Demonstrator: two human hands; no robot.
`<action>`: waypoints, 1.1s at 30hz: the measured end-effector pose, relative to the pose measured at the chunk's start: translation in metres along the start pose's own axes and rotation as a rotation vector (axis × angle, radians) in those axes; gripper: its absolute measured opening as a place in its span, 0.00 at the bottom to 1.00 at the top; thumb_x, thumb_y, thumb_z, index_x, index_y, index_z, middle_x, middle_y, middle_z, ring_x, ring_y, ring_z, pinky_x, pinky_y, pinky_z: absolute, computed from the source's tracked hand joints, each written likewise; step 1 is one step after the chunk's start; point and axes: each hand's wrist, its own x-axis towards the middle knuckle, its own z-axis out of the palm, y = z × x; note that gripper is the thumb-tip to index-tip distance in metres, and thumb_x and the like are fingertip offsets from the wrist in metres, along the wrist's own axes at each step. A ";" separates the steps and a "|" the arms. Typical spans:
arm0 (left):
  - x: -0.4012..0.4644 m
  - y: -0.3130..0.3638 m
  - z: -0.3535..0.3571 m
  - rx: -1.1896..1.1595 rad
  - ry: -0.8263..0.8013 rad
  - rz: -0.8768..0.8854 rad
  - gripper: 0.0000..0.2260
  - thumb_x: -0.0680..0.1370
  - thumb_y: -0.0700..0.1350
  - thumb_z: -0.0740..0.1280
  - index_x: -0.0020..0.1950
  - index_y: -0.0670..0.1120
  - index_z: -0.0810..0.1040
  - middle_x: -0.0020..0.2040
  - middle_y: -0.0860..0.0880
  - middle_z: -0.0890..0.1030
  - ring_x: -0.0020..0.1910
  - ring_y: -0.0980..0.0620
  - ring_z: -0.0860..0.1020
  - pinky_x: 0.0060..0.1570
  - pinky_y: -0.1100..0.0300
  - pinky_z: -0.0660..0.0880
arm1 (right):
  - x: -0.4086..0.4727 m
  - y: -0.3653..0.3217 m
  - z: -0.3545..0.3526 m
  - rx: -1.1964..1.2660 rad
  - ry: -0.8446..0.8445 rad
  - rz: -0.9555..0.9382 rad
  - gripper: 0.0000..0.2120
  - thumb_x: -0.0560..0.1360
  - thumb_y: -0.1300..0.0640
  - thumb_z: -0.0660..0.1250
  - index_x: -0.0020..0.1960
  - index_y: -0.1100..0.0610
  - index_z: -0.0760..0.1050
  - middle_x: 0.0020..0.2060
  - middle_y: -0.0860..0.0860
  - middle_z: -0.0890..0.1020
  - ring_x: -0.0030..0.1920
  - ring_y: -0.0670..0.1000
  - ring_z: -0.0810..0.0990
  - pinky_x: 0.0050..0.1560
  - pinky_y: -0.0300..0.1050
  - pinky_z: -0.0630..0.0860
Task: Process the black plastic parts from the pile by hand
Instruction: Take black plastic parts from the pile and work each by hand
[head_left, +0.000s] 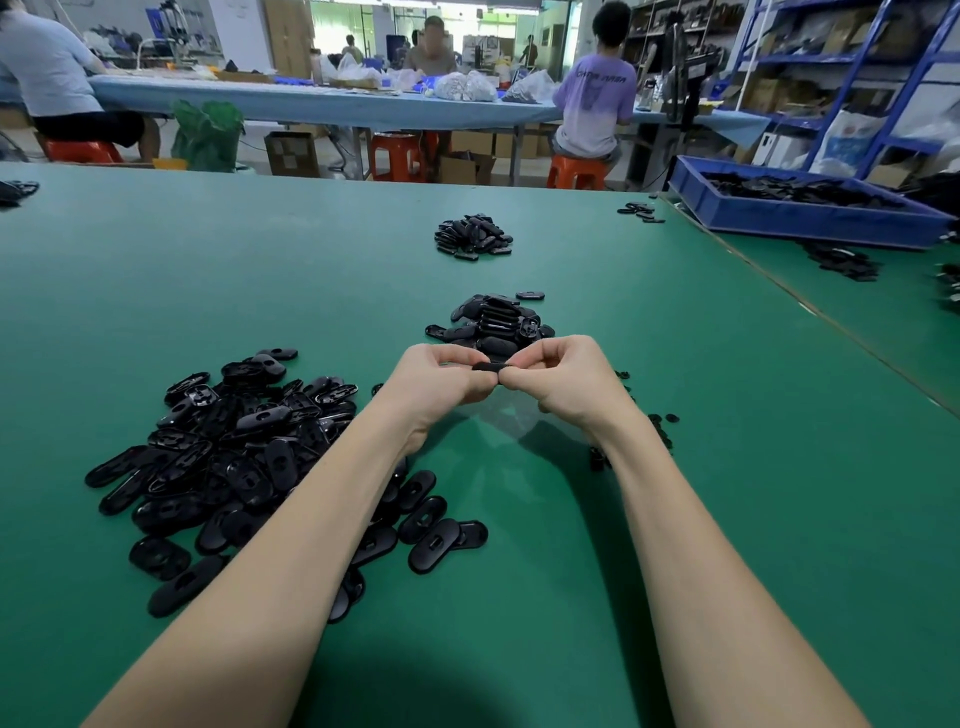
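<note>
While a large pile of black oval plastic parts (244, 462) is lying at the left on the green table (675, 364), the left hand (441, 379) and right hand (561, 379) are pinching one black part (491, 367) between them above the table, seemingly to work its edge.

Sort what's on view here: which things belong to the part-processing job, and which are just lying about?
Job:
- left hand and right hand, pinching one black part
- big pile
- small heap beyond the hands

Lying about:
- far heap
- blue bin
- orange stools
</note>
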 end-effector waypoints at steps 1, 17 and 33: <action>0.001 0.000 -0.001 -0.023 0.005 -0.003 0.09 0.73 0.31 0.74 0.42 0.44 0.80 0.35 0.47 0.83 0.40 0.48 0.80 0.57 0.54 0.79 | 0.000 0.000 0.000 0.016 -0.010 -0.034 0.04 0.72 0.59 0.76 0.41 0.52 0.82 0.26 0.42 0.78 0.26 0.40 0.72 0.33 0.38 0.71; 0.013 0.005 -0.021 -0.072 0.119 0.016 0.02 0.77 0.38 0.71 0.48 0.44 0.82 0.40 0.47 0.82 0.42 0.49 0.81 0.55 0.58 0.81 | 0.034 0.002 0.006 -0.598 0.229 -0.170 0.10 0.72 0.47 0.74 0.53 0.41 0.83 0.47 0.40 0.85 0.52 0.49 0.81 0.45 0.42 0.70; 0.011 0.016 -0.038 0.184 0.009 0.116 0.12 0.83 0.46 0.60 0.49 0.47 0.83 0.52 0.50 0.86 0.48 0.52 0.83 0.52 0.58 0.78 | 0.003 -0.012 0.019 -0.496 -0.167 -0.183 0.01 0.72 0.49 0.74 0.42 0.44 0.84 0.39 0.41 0.85 0.43 0.41 0.82 0.52 0.45 0.80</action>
